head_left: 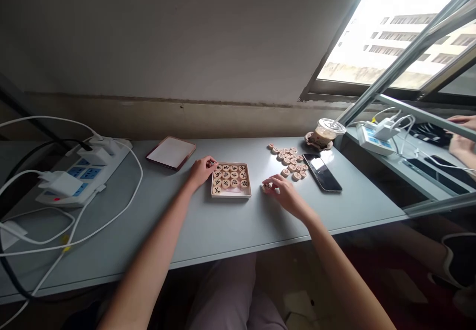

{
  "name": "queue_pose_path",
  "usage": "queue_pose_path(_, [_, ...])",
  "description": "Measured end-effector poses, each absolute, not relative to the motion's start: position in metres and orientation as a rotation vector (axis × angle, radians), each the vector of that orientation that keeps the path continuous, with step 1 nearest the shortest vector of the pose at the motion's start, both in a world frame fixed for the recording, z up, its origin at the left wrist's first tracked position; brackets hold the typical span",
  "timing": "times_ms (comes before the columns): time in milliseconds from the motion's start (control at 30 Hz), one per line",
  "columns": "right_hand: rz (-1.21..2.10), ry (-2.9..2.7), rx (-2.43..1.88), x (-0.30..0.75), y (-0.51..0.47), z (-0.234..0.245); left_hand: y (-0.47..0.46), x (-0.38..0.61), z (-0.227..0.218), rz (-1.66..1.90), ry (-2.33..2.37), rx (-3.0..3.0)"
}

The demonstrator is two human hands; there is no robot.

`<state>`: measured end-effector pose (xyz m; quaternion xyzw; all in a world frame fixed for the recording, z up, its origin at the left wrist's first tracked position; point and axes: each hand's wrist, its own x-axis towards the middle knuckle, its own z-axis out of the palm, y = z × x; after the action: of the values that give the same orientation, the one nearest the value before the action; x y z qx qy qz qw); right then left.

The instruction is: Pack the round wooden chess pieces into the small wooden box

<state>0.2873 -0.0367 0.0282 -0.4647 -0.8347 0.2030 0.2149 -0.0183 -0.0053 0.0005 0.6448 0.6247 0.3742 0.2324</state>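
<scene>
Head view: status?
Left hand at shallow white square box, partly filled. Right hand on pale round wooden piece, right of box. Black rectangular phone farther right, not in between.

Left: power strip [91,173] with plugs [67,183] in, white cable [142,176] looping over desk [178,245]. Right: lidded cup [324,133], straw [344,113] in; phone [323,175] near it. Past metal frame [394,64], second strip [372,139]. Window [394,37] upper right, building outside.

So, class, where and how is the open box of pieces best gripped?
Grip the box by its left and right walls, probably, coming from both sides: it is shallow and open-topped, so staying level should keep the round pieces inside.
</scene>
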Motion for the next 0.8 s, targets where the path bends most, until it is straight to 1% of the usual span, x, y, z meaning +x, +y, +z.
queue_pose_path(67, [0.737, -2.317, -1.170, 0.275, -0.037, 0.040, -0.005, -0.019, 0.000, 1.034, 1.704, 1.773])
queue_pose_path(167, [0.777, -2.339, -0.981, 0.245, -0.041, 0.052, -0.005, -0.019, -0.002, 1.040, 1.695, 1.777])
queue_pose_path(300, [0.597, -2.482, -0.894, 0.209, -0.049, 0.049, -0.004, -0.019, -0.002, 1.055, 1.690, 1.777])
queue_pose_path(433, [0.301, -2.516, -1.031, 0.205, -0.057, 0.039, -0.005, -0.019, 0.000, 1.020, 1.724, 1.794])
queue_pose_path(500, [0.216, -2.530, -1.046, 0.210, -0.060, 0.035, -0.005, -0.019, 0.001, 0.998, 1.741, 1.805])
queue_pose_path(800, [0.162, -2.567, -0.945, 0.205, -0.069, 0.023, -0.006, -0.018, 0.001, 1.016, 1.727, 1.791])
